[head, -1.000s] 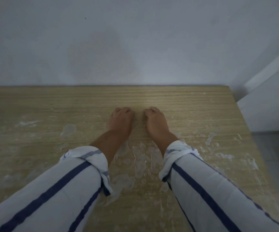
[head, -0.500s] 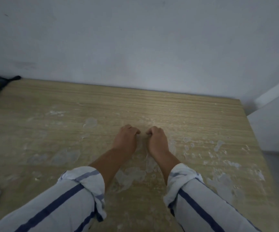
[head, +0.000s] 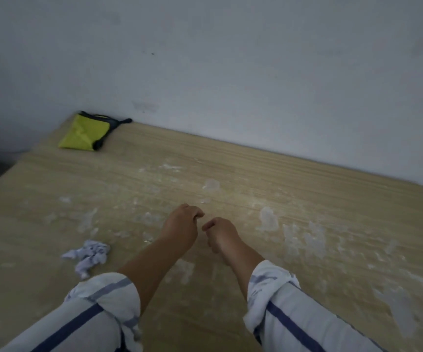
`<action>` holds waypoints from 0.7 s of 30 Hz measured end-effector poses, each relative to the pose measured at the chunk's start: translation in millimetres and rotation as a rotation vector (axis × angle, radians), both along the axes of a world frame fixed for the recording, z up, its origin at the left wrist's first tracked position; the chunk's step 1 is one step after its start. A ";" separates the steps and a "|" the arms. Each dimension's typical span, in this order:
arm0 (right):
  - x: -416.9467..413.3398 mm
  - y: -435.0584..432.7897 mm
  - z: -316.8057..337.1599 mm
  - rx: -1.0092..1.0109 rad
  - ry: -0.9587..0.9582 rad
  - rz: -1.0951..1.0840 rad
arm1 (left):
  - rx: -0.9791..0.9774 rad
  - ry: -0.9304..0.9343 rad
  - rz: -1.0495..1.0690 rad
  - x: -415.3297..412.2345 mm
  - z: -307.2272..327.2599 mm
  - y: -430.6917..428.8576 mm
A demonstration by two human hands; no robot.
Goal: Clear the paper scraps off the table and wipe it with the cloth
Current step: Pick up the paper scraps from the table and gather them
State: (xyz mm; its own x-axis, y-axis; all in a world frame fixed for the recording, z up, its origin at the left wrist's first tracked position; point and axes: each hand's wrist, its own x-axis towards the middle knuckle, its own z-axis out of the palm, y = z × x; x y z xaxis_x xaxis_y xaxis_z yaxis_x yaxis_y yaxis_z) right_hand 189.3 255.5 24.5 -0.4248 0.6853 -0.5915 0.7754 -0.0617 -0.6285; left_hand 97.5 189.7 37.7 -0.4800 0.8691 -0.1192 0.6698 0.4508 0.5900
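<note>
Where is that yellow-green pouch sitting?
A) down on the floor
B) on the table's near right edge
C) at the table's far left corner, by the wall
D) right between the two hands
C: the yellow-green pouch lies flat at the far left corner of the table, close to the wall.

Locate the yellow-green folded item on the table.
Head view: the yellow-green folded item lies in the far left corner of the table, by the wall, well beyond and left of the left hand.
</note>
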 end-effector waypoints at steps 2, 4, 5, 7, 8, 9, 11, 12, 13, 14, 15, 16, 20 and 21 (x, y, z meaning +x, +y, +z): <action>-34.7 -19.0 0.7 -0.011 -0.028 0.054 | -0.001 0.010 0.019 -30.5 2.8 -18.1; -68.1 -39.9 1.0 -0.022 -0.021 0.088 | -0.001 0.021 0.036 -64.9 4.1 -36.3; -83.4 -51.1 0.9 -0.030 0.000 0.086 | -0.002 0.024 0.039 -81.5 4.6 -45.5; -110.7 -75.0 4.5 -0.045 0.030 0.068 | -0.022 0.040 0.029 -114.5 4.6 -65.8; -124.4 -86.1 5.4 -0.038 0.025 0.088 | -0.043 0.045 0.021 -130.4 3.3 -76.3; -137.3 -96.0 5.3 -0.022 0.007 0.117 | -0.068 0.043 0.012 -145.3 1.3 -86.9; -159.3 -113.7 7.4 0.056 -0.019 0.142 | -0.113 0.028 -0.007 -170.3 -4.1 -105.9; -168.8 -122.1 6.6 0.077 -0.023 0.133 | -0.128 0.020 -0.011 -180.3 -6.9 -114.7; -176.6 -129.0 4.8 0.108 -0.030 0.126 | -0.135 0.013 -0.016 -188.1 -8.7 -123.3; -182.9 -136.2 3.9 0.146 -0.042 0.119 | -0.138 0.006 -0.026 -193.8 -10.9 -131.3; -187.6 -142.8 2.5 0.184 -0.047 0.112 | -0.140 0.004 -0.041 -197.2 -12.5 -138.9; -190.8 -148.6 2.3 0.210 -0.053 0.128 | -0.147 0.005 -0.059 -199.3 -13.8 -145.5; -191.5 -165.3 2.3 0.277 -0.072 0.204 | -0.148 -0.047 -0.161 -202.6 -15.0 -163.4; -189.3 -167.6 3.1 0.291 -0.060 0.219 | -0.130 -0.072 -0.193 -203.2 -14.9 -165.9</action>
